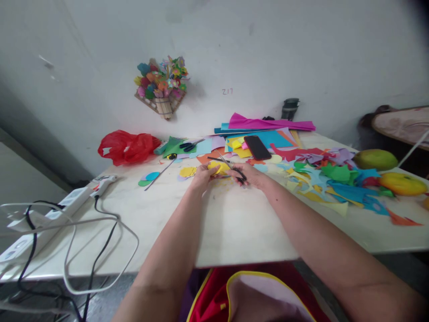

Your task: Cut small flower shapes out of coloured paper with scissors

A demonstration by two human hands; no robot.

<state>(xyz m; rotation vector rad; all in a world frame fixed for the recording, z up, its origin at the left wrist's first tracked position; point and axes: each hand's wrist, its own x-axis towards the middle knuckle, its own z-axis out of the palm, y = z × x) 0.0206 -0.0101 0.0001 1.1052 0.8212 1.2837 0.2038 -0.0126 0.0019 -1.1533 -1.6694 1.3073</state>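
Note:
My left hand (201, 176) pinches a small yellow paper piece (219, 168) over the middle of the table. In my right hand (251, 174) is a pair of black-handled scissors (239, 175), fingers wrapped round the handles. Its blades point up and left, next to the yellow paper. Tiny yellow scraps (224, 187) are scattered on the table below. Left of my left hand lie yellow paper cut-outs (188, 171). A dark pencil-like stick (216, 158) rests just beyond the hands.
A phone (257, 147) lies on coloured sheets (281, 139) at the back. Paper offcuts (345, 190) and mangoes (402, 184) spread along the right. On the left are a red plastic bag (129, 147), other scissors (189, 146), a thin metal rod (159, 175) and a power strip (47, 223) with looping cables.

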